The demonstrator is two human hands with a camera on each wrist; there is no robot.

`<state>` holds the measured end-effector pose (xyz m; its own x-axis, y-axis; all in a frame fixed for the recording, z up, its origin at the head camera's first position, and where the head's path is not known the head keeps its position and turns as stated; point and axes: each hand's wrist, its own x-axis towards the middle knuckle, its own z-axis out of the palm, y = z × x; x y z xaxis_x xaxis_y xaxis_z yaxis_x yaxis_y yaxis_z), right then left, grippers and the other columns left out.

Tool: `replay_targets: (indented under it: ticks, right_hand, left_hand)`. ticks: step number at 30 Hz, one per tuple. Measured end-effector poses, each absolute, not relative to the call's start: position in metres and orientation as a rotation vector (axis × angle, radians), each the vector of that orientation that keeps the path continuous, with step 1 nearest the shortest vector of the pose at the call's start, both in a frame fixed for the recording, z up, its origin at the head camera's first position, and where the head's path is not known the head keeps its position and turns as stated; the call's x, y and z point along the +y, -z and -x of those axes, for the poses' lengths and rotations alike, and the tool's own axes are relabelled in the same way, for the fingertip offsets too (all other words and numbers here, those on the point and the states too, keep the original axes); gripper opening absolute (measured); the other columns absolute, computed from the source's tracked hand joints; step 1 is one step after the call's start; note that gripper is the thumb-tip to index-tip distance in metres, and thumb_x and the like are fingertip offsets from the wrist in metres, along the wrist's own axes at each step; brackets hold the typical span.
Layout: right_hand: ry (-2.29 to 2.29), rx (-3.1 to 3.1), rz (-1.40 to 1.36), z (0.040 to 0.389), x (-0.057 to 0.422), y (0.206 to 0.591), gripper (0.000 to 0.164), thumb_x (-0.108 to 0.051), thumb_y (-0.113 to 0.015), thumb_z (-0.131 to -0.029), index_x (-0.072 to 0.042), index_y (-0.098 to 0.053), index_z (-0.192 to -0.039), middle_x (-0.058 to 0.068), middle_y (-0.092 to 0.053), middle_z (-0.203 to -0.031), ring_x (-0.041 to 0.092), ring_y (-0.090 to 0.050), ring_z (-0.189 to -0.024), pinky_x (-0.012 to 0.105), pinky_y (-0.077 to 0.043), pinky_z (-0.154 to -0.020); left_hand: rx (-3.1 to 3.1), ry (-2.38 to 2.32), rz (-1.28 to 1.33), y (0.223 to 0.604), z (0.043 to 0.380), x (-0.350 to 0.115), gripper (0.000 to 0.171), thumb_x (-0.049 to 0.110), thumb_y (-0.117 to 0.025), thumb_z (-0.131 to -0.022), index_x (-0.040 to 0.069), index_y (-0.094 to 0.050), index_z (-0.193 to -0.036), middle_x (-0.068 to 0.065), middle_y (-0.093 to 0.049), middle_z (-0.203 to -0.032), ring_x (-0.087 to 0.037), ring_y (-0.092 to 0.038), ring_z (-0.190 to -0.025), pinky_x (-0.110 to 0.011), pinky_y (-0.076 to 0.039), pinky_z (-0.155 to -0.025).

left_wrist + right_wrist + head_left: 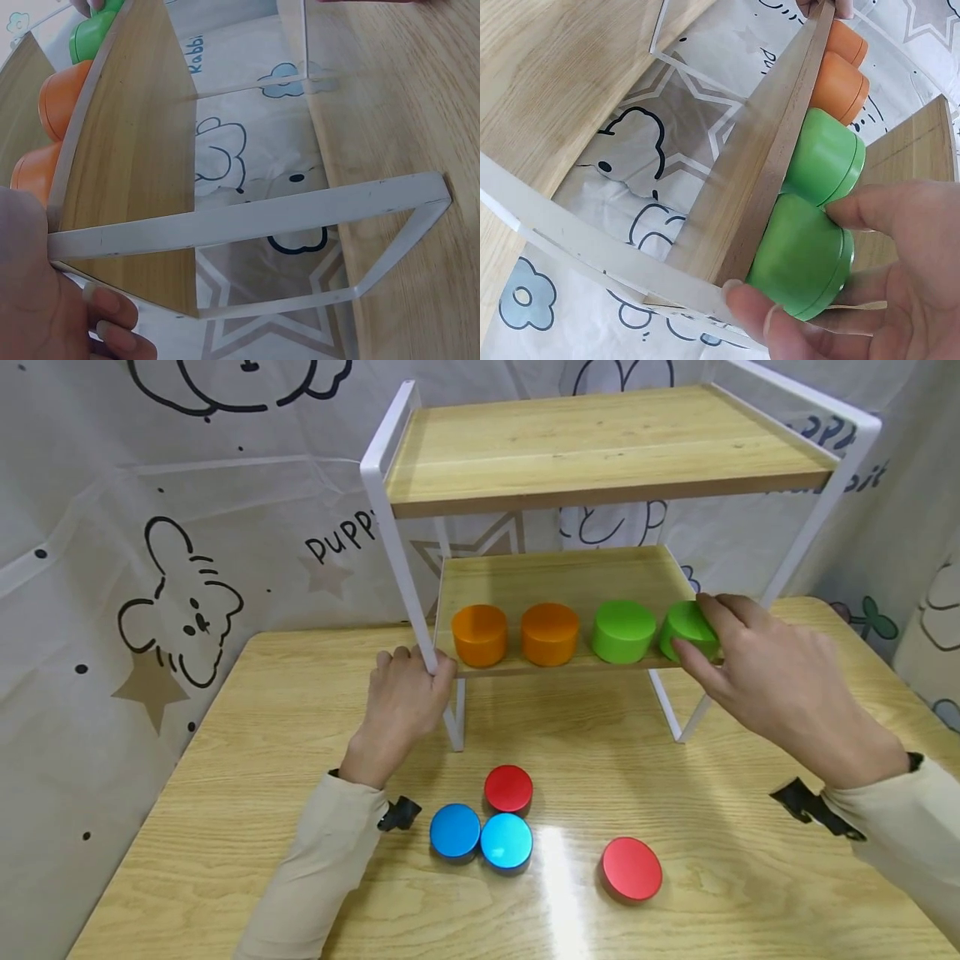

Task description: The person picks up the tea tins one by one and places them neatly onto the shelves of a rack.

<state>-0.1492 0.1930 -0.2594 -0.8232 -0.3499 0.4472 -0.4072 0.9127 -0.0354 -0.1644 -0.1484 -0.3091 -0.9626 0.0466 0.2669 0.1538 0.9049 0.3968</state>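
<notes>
At the right end of the lower shelf board [562, 568], my right hand [780, 668] holds a round green tin [799, 255] between thumb and fingers. The tin sits on the board by its front edge. A second green tin [624, 632] stands just left of it, followed by two orange tins, one nearer [550, 634] and one at the left end [480, 635]. My left hand [405, 697] grips the white-framed two-tier shelf rack [247, 225] at its front left leg, with fingers [112, 300] curled round the frame beside the lower board.
Two blue tins [455, 832] stand side by side on the wooden table [300, 718], a red tin [508, 789] right behind them. Another red tin [632, 870] lies farther right. The upper board [600, 443] overhangs the lower one. A printed cloth [247, 527] hangs behind.
</notes>
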Motion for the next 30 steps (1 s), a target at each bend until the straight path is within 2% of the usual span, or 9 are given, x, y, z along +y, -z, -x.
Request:
replay_targets:
  ticks: [2,6,9,12,15,19,22,25,30]
  right_hand:
    - [-0.176,-2.562,-0.587,0.145,0.193,0.260,0.049,-0.033,-0.057,-0.093,0.006,-0.054,-0.124,0.027,-0.057,-0.118,0.034,-0.058,-0.062,0.042,-0.040,-0.038]
    - [-0.198,-2.293,-0.667,0.132,0.194,0.263,0.051,-0.037,-0.046,-0.095,0.007,-0.059,-0.117,0.023,-0.060,-0.113,0.030,-0.059,-0.054,0.042,-0.038,-0.035]
    - [-0.226,-2.165,-0.710,0.117,0.194,0.267,0.059,-0.044,-0.036,-0.097,0.007,-0.064,-0.111,0.023,-0.064,-0.105,0.025,-0.058,-0.046,0.034,-0.031,-0.031]
    - [-0.280,-2.218,-0.789,0.102,0.195,0.277,0.063,-0.049,-0.035,-0.098,0.004,-0.067,-0.107,0.020,-0.068,-0.097,0.020,-0.059,-0.048,0.025,-0.029,-0.032]
    - [-0.370,-2.374,-0.898,0.092,0.199,0.293,0.048,-0.046,-0.053,-0.094,-0.002,-0.069,-0.109,0.012,-0.069,-0.099,0.013,-0.061,-0.057,0.020,-0.037,-0.039]
    - [-0.451,-2.590,-0.954,0.083,0.202,0.315,0.044,-0.035,-0.074,-0.082,-0.010,-0.067,-0.116,0.005,-0.067,-0.110,0.011,-0.064,-0.075,0.026,-0.049,-0.054]
    - [-0.462,-2.653,-1.028,0.080,0.199,0.330,0.050,-0.039,-0.075,-0.080,-0.010,-0.065,-0.120,0.004,-0.065,-0.116,0.018,-0.066,-0.091,0.037,-0.054,-0.068]
    - [-0.457,-2.608,-1.149,0.078,0.194,0.341,0.056,-0.043,-0.073,-0.081,-0.008,-0.062,-0.123,0.004,-0.061,-0.123,0.026,-0.062,-0.106,0.044,-0.051,-0.081]
    - [-0.409,-2.582,-1.332,0.070,0.184,0.354,0.065,-0.054,-0.067,-0.082,-0.011,-0.057,-0.131,0.004,-0.056,-0.130,0.024,-0.057,-0.113,0.044,-0.051,-0.084]
  left_hand:
    - [-2.831,0.612,0.113,0.309,0.164,-0.148,0.044,0.033,-0.021,-0.094,0.006,-0.050,-0.073,-0.014,-0.049,-0.073,-0.035,-0.042,-0.071,-0.041,-0.035,-0.062]
    - [-2.848,0.579,0.094,0.309,0.164,-0.148,0.044,0.034,-0.021,-0.094,0.006,-0.050,-0.074,-0.014,-0.048,-0.074,-0.035,-0.042,-0.073,-0.040,-0.034,-0.061]
    - [-2.848,0.563,0.093,0.308,0.164,-0.148,0.044,0.035,-0.022,-0.094,0.006,-0.049,-0.074,-0.014,-0.048,-0.074,-0.035,-0.041,-0.073,-0.040,-0.034,-0.061]
    - [-2.851,0.555,0.088,0.306,0.164,-0.148,0.044,0.035,-0.022,-0.094,0.006,-0.049,-0.075,-0.013,-0.048,-0.074,-0.035,-0.041,-0.074,-0.040,-0.033,-0.060]
    - [-2.854,0.548,0.074,0.306,0.163,-0.149,0.044,0.035,-0.022,-0.093,0.005,-0.050,-0.076,-0.014,-0.048,-0.075,-0.035,-0.041,-0.074,-0.040,-0.033,-0.060]
    - [-2.849,0.525,0.061,0.304,0.163,-0.148,0.045,0.035,-0.022,-0.093,0.005,-0.049,-0.076,-0.015,-0.048,-0.076,-0.035,-0.040,-0.074,-0.040,-0.034,-0.061]
    - [-2.846,0.509,0.049,0.304,0.162,-0.148,0.045,0.035,-0.021,-0.093,0.005,-0.049,-0.075,-0.015,-0.047,-0.075,-0.035,-0.040,-0.073,-0.041,-0.034,-0.060]
    - [-2.854,0.500,0.046,0.304,0.162,-0.148,0.045,0.035,-0.021,-0.093,0.005,-0.049,-0.075,-0.015,-0.047,-0.075,-0.035,-0.040,-0.073,-0.040,-0.034,-0.060]
    - [-2.871,0.511,0.050,0.303,0.162,-0.147,0.045,0.035,-0.022,-0.094,0.005,-0.049,-0.076,-0.015,-0.048,-0.076,-0.035,-0.040,-0.074,-0.040,-0.033,-0.061]
